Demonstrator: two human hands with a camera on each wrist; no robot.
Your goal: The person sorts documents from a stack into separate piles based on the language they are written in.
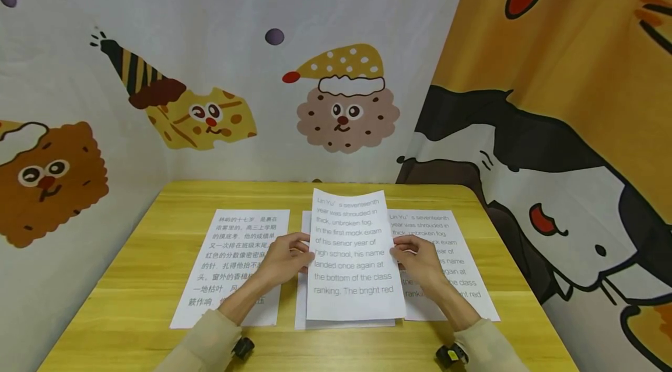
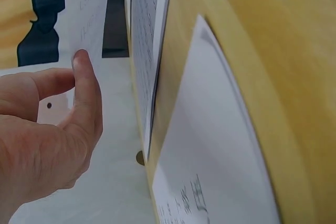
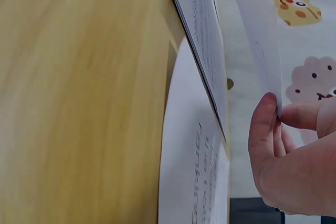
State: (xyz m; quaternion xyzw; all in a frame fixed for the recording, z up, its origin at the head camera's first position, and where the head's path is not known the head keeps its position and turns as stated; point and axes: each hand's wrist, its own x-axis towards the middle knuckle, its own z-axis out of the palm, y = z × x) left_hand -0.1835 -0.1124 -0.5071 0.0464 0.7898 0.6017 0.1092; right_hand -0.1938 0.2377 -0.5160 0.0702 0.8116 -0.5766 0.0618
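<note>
Both hands hold up one sheet of paper (image 1: 349, 255) with large English print, its lower part over the middle of the table. My left hand (image 1: 286, 256) pinches its left edge between thumb and fingers; the left wrist view shows the same hand (image 2: 58, 124) at that edge. On the opposite edge, my right hand (image 1: 418, 258) pinches the sheet, and the right wrist view shows this hand (image 3: 294, 156) with the paper between thumb and fingertips. Beneath the raised sheet lies a middle paper stack (image 1: 301, 302), mostly hidden by it.
A stack with Chinese print (image 1: 226, 267) lies on the left, partly behind the left hand. To the right lies a sheet with English print (image 1: 462, 279), partly covered by the right hand. The wooden table (image 1: 126, 296) meets a cartoon-printed curtain (image 1: 226, 22) at the back.
</note>
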